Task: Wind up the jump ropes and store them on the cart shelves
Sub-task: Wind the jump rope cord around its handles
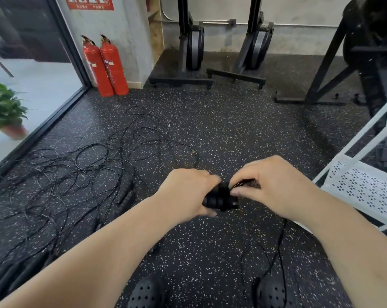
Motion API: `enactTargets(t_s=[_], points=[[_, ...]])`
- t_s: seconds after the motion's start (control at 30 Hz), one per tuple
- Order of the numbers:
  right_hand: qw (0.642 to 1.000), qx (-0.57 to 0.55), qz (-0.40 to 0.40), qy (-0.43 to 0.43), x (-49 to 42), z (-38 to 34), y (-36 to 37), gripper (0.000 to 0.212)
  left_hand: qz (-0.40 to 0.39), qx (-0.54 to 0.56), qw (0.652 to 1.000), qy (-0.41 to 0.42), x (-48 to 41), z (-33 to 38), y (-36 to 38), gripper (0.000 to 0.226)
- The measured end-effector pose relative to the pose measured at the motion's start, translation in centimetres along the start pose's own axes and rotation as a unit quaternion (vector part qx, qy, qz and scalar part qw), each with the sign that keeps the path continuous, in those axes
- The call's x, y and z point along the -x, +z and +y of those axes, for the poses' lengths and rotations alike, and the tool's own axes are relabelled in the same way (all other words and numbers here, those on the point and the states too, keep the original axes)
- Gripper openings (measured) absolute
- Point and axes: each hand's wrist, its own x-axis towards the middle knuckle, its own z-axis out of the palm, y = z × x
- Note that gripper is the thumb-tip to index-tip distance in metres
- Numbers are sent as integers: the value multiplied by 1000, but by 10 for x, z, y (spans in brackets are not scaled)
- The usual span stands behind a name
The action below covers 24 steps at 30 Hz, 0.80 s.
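Note:
My left hand (188,192) grips a pair of black jump rope handles (221,200) held together, with thin black cord wrapped around them. My right hand (274,185) pinches the cord (243,182) right beside the handles. A loose length of that cord (279,252) hangs down below my right wrist toward the floor. Several other black jump ropes (77,170) lie tangled on the speckled floor to the left, their handles (127,196) among them. The white perforated cart shelf (365,187) stands at the right.
Two red fire extinguishers (106,65) stand by the wall at the back left. Black gym machine bases (210,78) line the back wall, and a black rack (348,70) is at the right. A potted plant (3,107) sits behind glass at left. My black shoes (143,294) show below.

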Motion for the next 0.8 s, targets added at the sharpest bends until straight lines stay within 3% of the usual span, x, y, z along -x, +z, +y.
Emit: enactTargets(t_s=[0.13, 0.3, 0.43, 0.53, 0.63, 0.73, 0.8], points=[[987, -154, -32, 32, 2, 12, -2, 16, 6, -10, 996, 83, 4, 14, -5, 59], [944, -319, -22, 77, 9, 34, -10, 18, 38, 45, 992, 115, 11, 25, -17, 72], [901, -422, 11, 101, 16, 43, -7, 19, 47, 168, 978, 113, 18, 36, -31, 67], [876, -466, 22, 124, 15, 47, 6, 43, 38, 254, 964, 76, 22, 36, -34, 65], [855, -488, 61, 166, 12, 42, 23, 43, 13, 421, 907, 11, 20, 34, -33, 59], [888, -394, 80, 223, 5, 31, 35, 42, 40, 529, 846, -52, 9, 23, -26, 55], [942, -247, 61, 218, 4, 24, 41, 46, 66, 514, 849, -104, 1, 14, -17, 53]])
